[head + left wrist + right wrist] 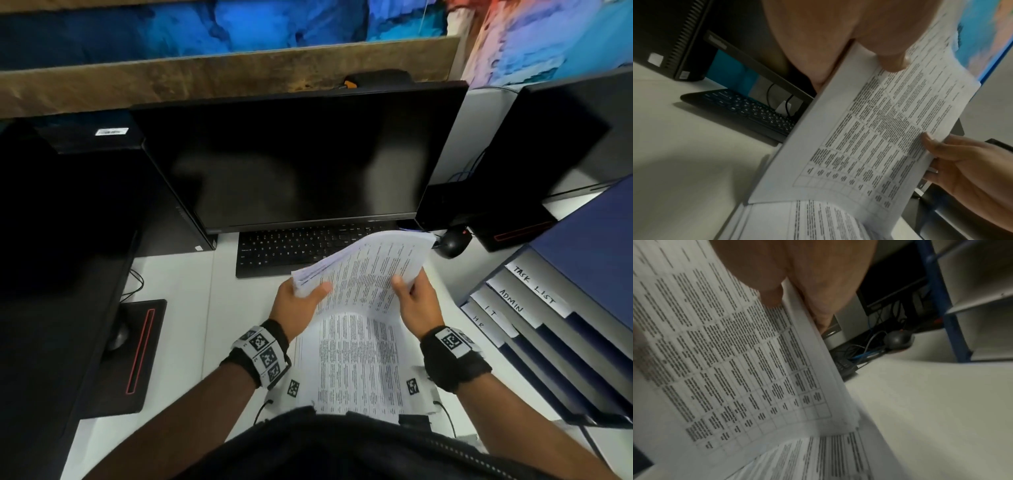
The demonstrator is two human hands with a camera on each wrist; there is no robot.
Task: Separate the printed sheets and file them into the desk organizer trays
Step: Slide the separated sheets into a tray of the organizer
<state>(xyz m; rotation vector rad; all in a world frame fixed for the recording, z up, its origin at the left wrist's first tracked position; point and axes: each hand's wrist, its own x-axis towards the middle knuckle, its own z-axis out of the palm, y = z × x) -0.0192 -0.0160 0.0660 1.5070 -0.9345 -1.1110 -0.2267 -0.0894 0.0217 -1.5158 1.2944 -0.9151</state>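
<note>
My left hand [297, 298] and right hand [416, 303] both pinch the lifted sheets [363, 270], mid-frame, so I can separate pages.

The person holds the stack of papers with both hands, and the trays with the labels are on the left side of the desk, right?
Not quite. Both hands, left hand and right hand, do hold the papers, but the labelled trays stand on the right side of the desk, as the head view shows.
</note>
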